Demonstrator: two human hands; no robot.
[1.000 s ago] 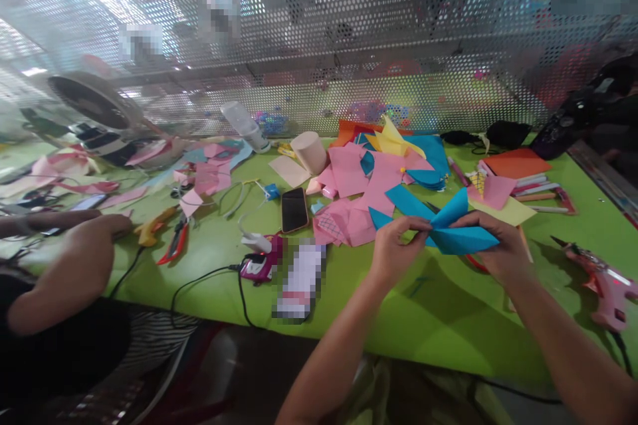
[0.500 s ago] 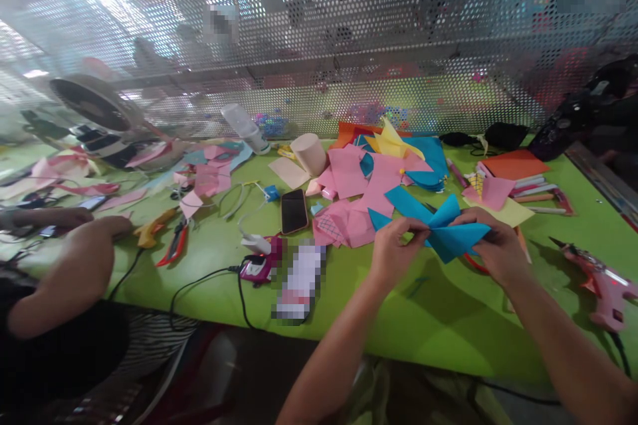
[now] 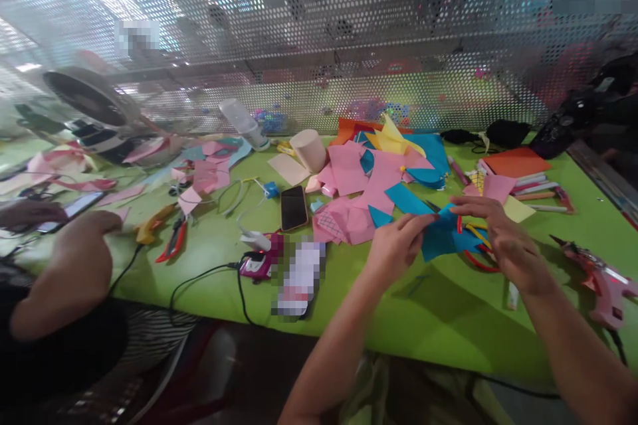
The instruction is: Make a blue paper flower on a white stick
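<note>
A folded blue piece [image 3: 441, 239] is held above the green table, between my two hands. My left hand [image 3: 399, 242] pinches its upper left edge between thumb and fingers. At its upper right, my right hand [image 3: 513, 242] touches the top edge with its fingertips, the other fingers partly spread and the thumb partly hidden. Behind the piece and under my right hand lie scissors with red and yellow handles [image 3: 481, 262]. More blue paper [image 3: 405, 199] rests just left of the piece, beside a pile of pink sheets [image 3: 349, 169].
A pink glue gun [image 3: 605, 289] lies at the right edge. Left of my hands are a dark phone [image 3: 294, 208], a lit phone [image 3: 300, 279] and a purple power strip [image 3: 262, 265] with cables. Another person's arm [image 3: 70, 265] rests at the far left.
The blue piece, earlier fanned out in several points, now looks flatter and more closed. My right hand has moved from its right tip to the top edge, uncovering the scissors' handles.
</note>
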